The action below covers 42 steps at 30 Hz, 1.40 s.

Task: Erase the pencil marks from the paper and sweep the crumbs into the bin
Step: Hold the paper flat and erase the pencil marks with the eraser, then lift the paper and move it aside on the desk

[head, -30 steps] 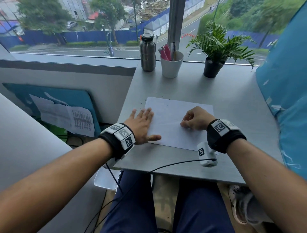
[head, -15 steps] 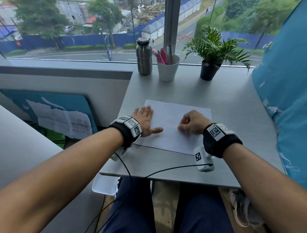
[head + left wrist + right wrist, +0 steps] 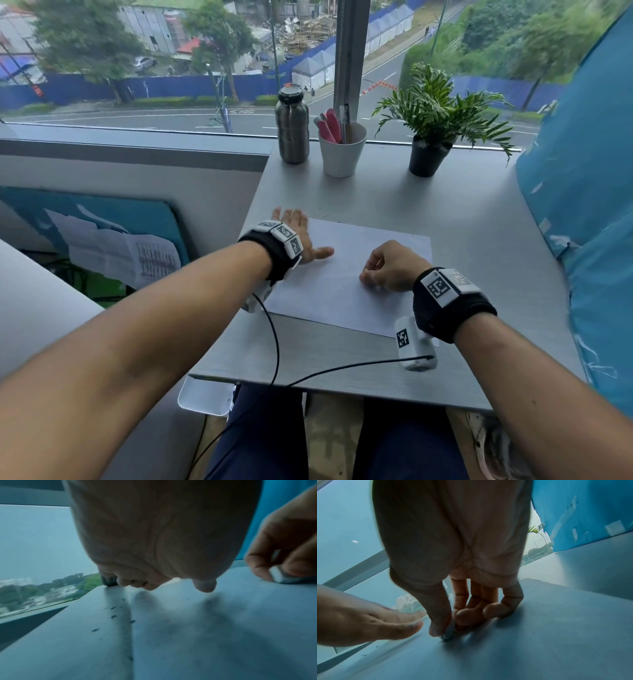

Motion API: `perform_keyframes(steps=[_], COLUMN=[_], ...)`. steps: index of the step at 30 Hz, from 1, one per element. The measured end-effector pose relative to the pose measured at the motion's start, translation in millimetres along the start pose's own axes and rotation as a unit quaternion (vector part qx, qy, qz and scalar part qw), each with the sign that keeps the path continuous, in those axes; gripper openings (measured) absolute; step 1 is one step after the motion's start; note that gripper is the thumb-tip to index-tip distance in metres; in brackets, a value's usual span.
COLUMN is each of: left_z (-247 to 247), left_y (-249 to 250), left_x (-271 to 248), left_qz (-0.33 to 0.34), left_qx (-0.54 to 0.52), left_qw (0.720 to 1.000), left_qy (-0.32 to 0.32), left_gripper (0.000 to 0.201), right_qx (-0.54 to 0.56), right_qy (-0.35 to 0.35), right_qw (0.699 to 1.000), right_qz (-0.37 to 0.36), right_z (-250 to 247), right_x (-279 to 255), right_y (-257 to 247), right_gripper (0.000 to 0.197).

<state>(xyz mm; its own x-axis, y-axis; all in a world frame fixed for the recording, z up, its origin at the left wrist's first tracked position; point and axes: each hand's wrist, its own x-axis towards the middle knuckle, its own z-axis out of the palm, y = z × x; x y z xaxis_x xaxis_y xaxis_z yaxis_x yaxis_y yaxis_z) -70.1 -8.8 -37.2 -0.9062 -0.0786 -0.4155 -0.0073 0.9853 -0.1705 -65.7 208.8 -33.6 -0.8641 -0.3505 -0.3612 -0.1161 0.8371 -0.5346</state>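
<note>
A white sheet of paper (image 3: pixel 342 274) lies on the grey table (image 3: pixel 462 222). My left hand (image 3: pixel 294 233) lies flat with straight fingers on the sheet's left edge, thumb spread onto the paper. My right hand (image 3: pixel 387 267) rests on the sheet's middle right and pinches a small white eraser (image 3: pixel 281 574) between thumb and fingers; the eraser (image 3: pixel 447 634) touches the paper. Dark eraser crumbs (image 3: pixel 114 616) lie on the table just left of the sheet's edge. No pencil marks show clearly on the paper. A white bin corner (image 3: pixel 205 397) shows below the table's near left edge.
At the table's far edge by the window stand a steel bottle (image 3: pixel 292 126), a white cup of pens (image 3: pixel 342 150) and a potted plant (image 3: pixel 431 137). A blue board (image 3: pixel 582 205) rises along the right side. A wrist cable (image 3: pixel 342 370) crosses the near table edge.
My left hand has slid a little further away along the sheet's left edge. My right hand with the eraser has shifted slightly on the paper. The head view has tilted.
</note>
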Motion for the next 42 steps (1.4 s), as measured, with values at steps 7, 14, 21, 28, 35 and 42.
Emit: perform_keyframes(steps=[7,14,21,28,35,42], left_z=[22.4,3.3,9.5,28.2,31.0,26.9], left_y=[23.0,-22.4,-11.9,-18.1,-11.8,1.0], left_x=[-24.2,0.5,-30.3,-55.9,-62.0,-72.4], left_qz=[0.279,0.023,0.202,0.138,0.127,0.093], left_qx=[-0.003,-0.037,-0.091,-0.096,-0.089,-0.042], left_qw=[0.960,0.999,0.973,0.986,0.988,0.994], left_qy=[-0.006,0.002,0.058,0.024,0.011,0.032], left_gripper=[0.089,0.093,0.087,0.115,0.114,0.111], right_qx=[-0.005,-0.023,-0.014,-0.014,-0.001,0.109], right_qy=[-0.022,-0.017,0.015,0.171,0.129,0.295], right_qw=[1.000,1.000,0.999,0.982,0.989,0.948], right_qz=[-0.003,0.005,-0.040,0.083,0.076,0.057], right_z=[-3.4,-0.9,-5.2,-29.0,-22.1,-29.8], right_x=[4.2,0.2,-7.1,-15.6,-23.8,-33.3], right_y=[-2.9,-6.7,-1.8,26.8,20.8,19.2], right_gripper=[0.009,0.010,0.010,0.006,0.011,0.011])
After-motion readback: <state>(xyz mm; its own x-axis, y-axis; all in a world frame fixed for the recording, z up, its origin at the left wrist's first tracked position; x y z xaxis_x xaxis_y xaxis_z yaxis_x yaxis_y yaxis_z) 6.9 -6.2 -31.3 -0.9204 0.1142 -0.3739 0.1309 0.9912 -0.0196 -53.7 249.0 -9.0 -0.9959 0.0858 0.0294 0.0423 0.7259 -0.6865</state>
